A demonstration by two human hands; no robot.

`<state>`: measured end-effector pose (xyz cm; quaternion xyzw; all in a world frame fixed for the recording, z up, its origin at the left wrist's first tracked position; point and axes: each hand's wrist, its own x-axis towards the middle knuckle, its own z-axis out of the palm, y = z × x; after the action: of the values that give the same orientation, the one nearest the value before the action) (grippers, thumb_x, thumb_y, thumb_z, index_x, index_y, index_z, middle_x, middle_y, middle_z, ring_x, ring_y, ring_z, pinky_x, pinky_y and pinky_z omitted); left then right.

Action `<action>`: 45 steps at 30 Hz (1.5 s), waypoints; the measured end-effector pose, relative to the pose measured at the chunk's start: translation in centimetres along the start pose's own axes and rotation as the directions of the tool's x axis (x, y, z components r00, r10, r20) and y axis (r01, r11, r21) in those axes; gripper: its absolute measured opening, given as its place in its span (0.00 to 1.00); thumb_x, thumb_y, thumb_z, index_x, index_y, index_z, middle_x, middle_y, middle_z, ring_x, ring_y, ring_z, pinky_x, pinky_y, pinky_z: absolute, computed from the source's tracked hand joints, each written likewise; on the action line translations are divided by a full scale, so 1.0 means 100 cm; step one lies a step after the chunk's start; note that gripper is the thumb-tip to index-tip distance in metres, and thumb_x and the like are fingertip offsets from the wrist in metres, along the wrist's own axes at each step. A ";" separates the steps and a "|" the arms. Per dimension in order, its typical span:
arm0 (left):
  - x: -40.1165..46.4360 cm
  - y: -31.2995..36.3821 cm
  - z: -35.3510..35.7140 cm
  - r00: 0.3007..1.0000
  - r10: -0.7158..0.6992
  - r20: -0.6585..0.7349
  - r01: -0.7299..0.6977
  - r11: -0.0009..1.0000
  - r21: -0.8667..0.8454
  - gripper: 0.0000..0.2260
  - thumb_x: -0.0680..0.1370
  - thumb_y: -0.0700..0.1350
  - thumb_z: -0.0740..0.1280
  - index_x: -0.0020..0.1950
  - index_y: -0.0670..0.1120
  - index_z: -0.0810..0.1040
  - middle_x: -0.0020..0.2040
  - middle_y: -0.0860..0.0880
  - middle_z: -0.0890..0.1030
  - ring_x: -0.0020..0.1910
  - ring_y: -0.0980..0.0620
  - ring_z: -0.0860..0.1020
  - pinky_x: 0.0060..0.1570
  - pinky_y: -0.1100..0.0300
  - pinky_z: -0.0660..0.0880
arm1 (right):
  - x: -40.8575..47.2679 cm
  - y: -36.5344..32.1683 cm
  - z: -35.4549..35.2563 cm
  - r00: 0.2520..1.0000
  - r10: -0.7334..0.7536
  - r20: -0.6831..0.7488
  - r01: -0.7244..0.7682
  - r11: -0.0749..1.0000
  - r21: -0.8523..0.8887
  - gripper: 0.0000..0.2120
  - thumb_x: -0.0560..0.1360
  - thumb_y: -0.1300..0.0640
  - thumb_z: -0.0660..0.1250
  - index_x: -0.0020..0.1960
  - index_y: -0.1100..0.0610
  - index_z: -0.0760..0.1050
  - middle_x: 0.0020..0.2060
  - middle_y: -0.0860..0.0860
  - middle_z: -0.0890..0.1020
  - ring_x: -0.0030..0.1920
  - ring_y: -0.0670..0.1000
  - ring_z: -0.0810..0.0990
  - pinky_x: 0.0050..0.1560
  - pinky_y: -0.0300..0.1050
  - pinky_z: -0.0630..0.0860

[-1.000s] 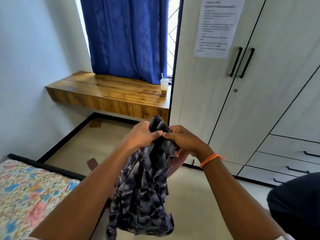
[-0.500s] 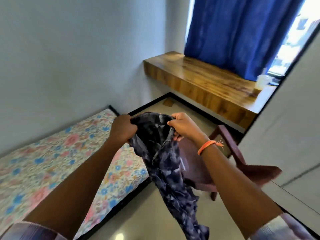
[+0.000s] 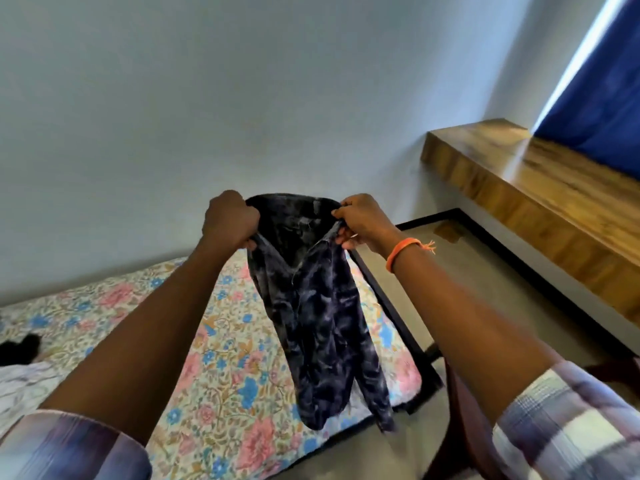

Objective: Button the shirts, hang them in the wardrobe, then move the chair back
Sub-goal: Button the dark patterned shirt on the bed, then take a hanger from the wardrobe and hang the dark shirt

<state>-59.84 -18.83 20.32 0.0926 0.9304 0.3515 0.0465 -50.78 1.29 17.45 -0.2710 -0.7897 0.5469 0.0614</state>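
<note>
One dark mottled shirt [image 3: 318, 306], hanging.

Home bedrm; bed [image 3: 221, 393]; curtain [image 3: 602, 109]

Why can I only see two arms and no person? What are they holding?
The camera sits on the person's head and looks forward and down, so you see what they see: their own two arms reaching out. There is no machine here, just bare hands. The left hand and the right hand each grip the top of a dark patterned shirt, spread open between them, so it hangs down. Below it is a bed with a flowery sheet. On the right are a wooden shelf along the wall and a blue curtain. The right wrist wears an orange band.
</note>
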 end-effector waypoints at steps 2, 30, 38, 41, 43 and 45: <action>0.043 -0.014 0.003 0.999 -0.036 0.036 0.038 0.998 -0.041 0.09 0.77 0.37 0.60 0.37 0.37 0.71 0.26 0.40 0.76 0.13 0.54 0.72 0.15 0.67 0.67 | 0.042 -0.007 0.026 1.000 0.020 0.024 -0.020 1.000 -0.005 0.07 0.80 0.64 0.62 0.44 0.63 0.74 0.29 0.61 0.78 0.27 0.57 0.80 0.28 0.48 0.81; -0.168 0.119 0.246 0.684 0.367 0.631 -0.078 0.896 -0.436 0.05 0.78 0.38 0.61 0.44 0.44 0.75 0.36 0.45 0.82 0.27 0.51 0.78 0.23 0.66 0.73 | -0.160 0.201 -0.149 0.751 0.364 -0.552 -0.256 0.930 0.265 0.07 0.79 0.65 0.62 0.45 0.58 0.77 0.33 0.53 0.82 0.28 0.46 0.80 0.26 0.39 0.74; -0.467 0.264 0.305 0.428 0.594 0.681 -0.139 0.788 -0.599 0.06 0.80 0.40 0.64 0.44 0.42 0.77 0.36 0.46 0.83 0.26 0.53 0.78 0.24 0.64 0.72 | -0.440 0.278 -0.332 0.438 0.443 -0.782 -0.038 0.879 0.476 0.04 0.77 0.63 0.66 0.45 0.62 0.79 0.34 0.57 0.81 0.29 0.52 0.78 0.29 0.39 0.72; -0.557 0.306 0.323 0.342 0.626 0.700 -0.153 0.773 -0.616 0.06 0.80 0.40 0.63 0.46 0.41 0.78 0.37 0.46 0.83 0.27 0.53 0.78 0.26 0.63 0.73 | -0.522 0.303 -0.385 0.319 0.478 -0.819 0.011 0.862 0.507 0.06 0.76 0.62 0.66 0.48 0.63 0.81 0.37 0.57 0.83 0.33 0.52 0.80 0.32 0.41 0.76; -0.600 0.331 0.337 0.288 0.640 0.712 -0.167 0.766 -0.621 0.06 0.80 0.41 0.63 0.48 0.42 0.78 0.38 0.46 0.84 0.29 0.53 0.79 0.28 0.63 0.74 | -0.558 0.315 -0.417 0.258 0.487 -0.834 0.046 0.856 0.514 0.06 0.77 0.62 0.66 0.48 0.63 0.81 0.37 0.57 0.83 0.34 0.52 0.80 0.34 0.42 0.77; -0.636 0.359 0.356 0.258 0.651 0.714 -0.188 0.759 -0.624 0.05 0.80 0.41 0.64 0.49 0.42 0.78 0.40 0.46 0.84 0.30 0.52 0.79 0.29 0.63 0.74 | -0.586 0.328 -0.452 0.197 0.477 -0.856 0.074 0.864 0.499 0.06 0.77 0.62 0.67 0.47 0.63 0.81 0.36 0.57 0.83 0.33 0.51 0.80 0.34 0.43 0.78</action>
<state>12.82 17.49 18.86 0.5074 0.5855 0.4289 0.4646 28.42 18.21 17.50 -0.6330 -0.3884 0.4218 0.5201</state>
